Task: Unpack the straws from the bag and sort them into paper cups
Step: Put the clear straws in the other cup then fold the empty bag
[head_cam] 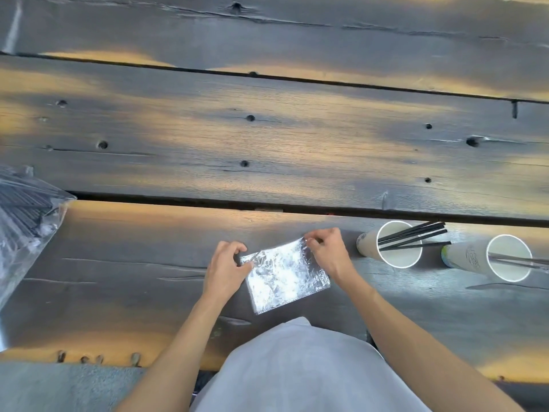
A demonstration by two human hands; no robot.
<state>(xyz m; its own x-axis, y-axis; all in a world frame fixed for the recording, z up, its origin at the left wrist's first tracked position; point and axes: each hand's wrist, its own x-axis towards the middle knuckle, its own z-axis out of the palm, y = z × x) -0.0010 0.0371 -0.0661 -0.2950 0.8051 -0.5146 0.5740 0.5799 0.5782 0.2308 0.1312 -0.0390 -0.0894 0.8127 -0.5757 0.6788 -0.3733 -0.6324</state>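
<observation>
Two hands [227,267] [325,252] pinch one bag [285,278]; two cups [389,245] [490,257], perhaps five straws [416,236].

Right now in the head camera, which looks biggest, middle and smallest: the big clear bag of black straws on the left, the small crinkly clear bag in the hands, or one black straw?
1. Big clear bag of black straws, partly out of frame.
2. Small crinkly clear bag.
3. One black straw.

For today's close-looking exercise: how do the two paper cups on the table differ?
The nearer cup holds several black straws; the farther cup holds pale or clear ones. The farther cup shows a printed emblem on its side; the nearer cup's side looks plain and scuffed. Both are white and hold straws that lean right.
</observation>
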